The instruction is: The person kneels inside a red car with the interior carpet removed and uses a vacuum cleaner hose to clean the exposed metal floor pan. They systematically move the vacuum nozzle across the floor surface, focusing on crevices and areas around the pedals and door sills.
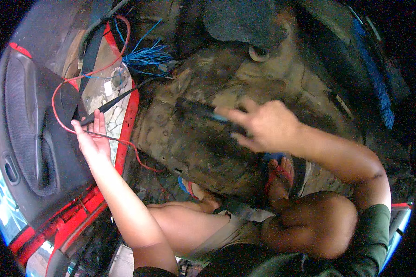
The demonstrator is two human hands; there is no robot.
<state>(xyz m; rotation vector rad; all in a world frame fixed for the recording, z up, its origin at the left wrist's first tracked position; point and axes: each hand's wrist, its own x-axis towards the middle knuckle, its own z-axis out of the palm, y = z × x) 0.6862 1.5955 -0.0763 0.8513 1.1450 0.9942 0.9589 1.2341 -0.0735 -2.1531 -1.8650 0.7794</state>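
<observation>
My left hand [94, 136], at the door opening on the left, holds a thin red and black cable [119, 140] between thumb and fingers. A black wrapped cable [116, 99] runs from that hand up to the right, towards a bundle of loose blue wires [147, 57]. A thicker red cable [54, 104] loops above the hand. Over the bare car floor [194, 149], my right hand [263, 126] is blurred, its fingers around a dark tool with a light blue part [219, 117]; the kind of tool is not clear.
The car door panel [31, 114] stands open at the left, beyond the red door sill [126, 128]. A dark seat or padded part [244, 20] is at the top. A blue fluffy strip [381, 93] hangs at the right. My feet [280, 169] rest below the right hand.
</observation>
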